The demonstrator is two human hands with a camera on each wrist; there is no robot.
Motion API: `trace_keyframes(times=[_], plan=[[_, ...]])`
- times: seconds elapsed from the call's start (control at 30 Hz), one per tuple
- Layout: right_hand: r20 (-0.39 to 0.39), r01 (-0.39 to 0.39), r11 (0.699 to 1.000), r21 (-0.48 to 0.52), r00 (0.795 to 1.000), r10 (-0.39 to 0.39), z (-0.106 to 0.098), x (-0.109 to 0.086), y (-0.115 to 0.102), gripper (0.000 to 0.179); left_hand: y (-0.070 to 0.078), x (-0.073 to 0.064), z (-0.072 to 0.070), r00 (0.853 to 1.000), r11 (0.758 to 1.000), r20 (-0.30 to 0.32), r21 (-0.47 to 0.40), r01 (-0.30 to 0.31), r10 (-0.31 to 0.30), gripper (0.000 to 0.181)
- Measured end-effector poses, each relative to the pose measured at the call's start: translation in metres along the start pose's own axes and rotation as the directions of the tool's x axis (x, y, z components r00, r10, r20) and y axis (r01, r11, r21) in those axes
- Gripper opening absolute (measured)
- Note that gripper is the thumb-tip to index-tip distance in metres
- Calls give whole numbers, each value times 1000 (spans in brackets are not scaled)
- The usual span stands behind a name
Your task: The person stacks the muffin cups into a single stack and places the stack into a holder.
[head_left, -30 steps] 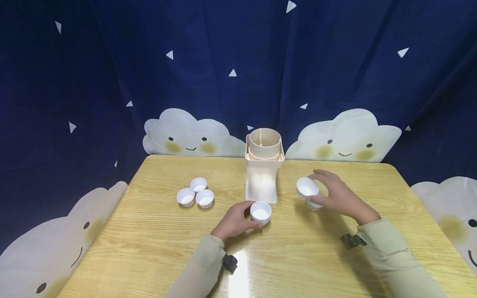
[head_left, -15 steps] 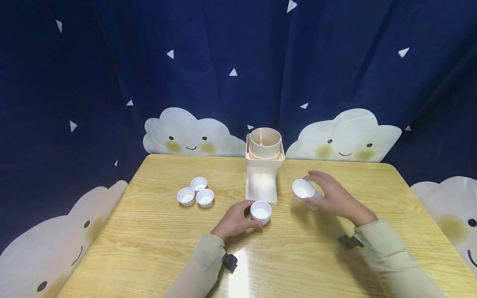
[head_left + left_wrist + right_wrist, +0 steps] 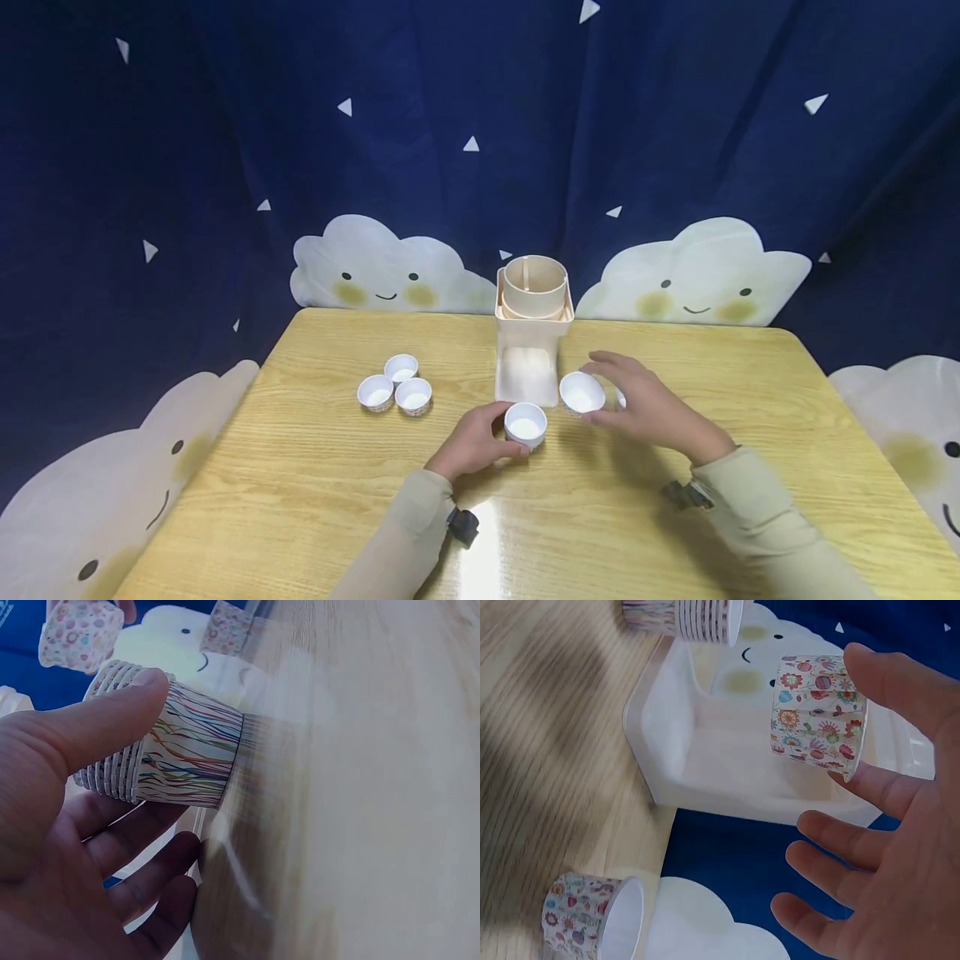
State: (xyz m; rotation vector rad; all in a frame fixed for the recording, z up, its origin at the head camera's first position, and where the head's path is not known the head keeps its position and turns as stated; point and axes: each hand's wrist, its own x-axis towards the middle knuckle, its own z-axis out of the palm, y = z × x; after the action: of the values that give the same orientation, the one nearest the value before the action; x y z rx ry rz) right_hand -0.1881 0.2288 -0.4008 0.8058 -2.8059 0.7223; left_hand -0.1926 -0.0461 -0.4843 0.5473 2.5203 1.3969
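A stack of nested paper baking cups (image 3: 191,742) stands on the table, its lowest cup printed with coloured wavy lines. My left hand (image 3: 476,443) grips this stack between thumb and fingers. Above the table, to the right of the stack, my right hand (image 3: 648,410) pinches a single flower-print baking cup (image 3: 817,712) near its rim. Another flower-print baking cup (image 3: 577,915) stands on the table, mostly hidden behind the right hand in the head view.
Three white-lined baking cups (image 3: 393,385) sit grouped at the left on the wooden table (image 3: 300,467). A cream dispenser-like stand (image 3: 528,333) with a round open container on top is at the back centre. A dark blue curtain (image 3: 420,100) hangs behind.
My right hand has carried its baking cup leftward, away from the cup standing at the right and closer to the stack. The left hand has stayed in place on the stack.
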Motion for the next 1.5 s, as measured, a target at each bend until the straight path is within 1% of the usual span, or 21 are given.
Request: trace_keyframes(times=[0.13, 0.3, 0.43, 0.67, 0.83, 1.0, 1.13, 1.3, 1.5], plan=[[5, 20, 1000, -5, 1000, -20, 4, 1, -4, 54, 0, 0, 0, 1000, 1000, 1, 12, -6, 6, 60], [16, 31, 999, 15, 999, -31, 7, 2, -9, 52, -1, 1, -1, 1000, 1000, -1, -3, -8, 8, 60], [19, 33, 999, 43, 999, -33, 10, 5, -13, 52, -1, 1, -1, 1000, 1000, 3, -8, -10, 10, 61], [48, 39, 997, 68, 998, -42, 20, 9, -19, 55, -1, 1, -1, 1000, 1000, 13, -14, -14, 14, 59], [44, 53, 995, 86, 997, -56, 26, 13, -23, 55, -1, 0, -2, 1000, 1000, 15, -20, -9, 9, 58], [26, 87, 993, 84, 996, -89, 30, 17, -25, 53, -2, 1, -2, 1000, 1000, 17, -13, -12, 12, 58], [38, 82, 994, 70, 996, -85, 34, 18, -26, 54, -2, 2, -2, 999, 1000, 22, -11, -24, 24, 57], [61, 70, 996, 58, 995, -73, 37, 20, -29, 55, -2, 2, -2, 1000, 1000, 23, -7, -20, 20, 57], [66, 82, 995, 55, 994, -85, 39, 22, -31, 52, -2, 2, -2, 999, 1000, 23, -17, -21, 22, 58]])
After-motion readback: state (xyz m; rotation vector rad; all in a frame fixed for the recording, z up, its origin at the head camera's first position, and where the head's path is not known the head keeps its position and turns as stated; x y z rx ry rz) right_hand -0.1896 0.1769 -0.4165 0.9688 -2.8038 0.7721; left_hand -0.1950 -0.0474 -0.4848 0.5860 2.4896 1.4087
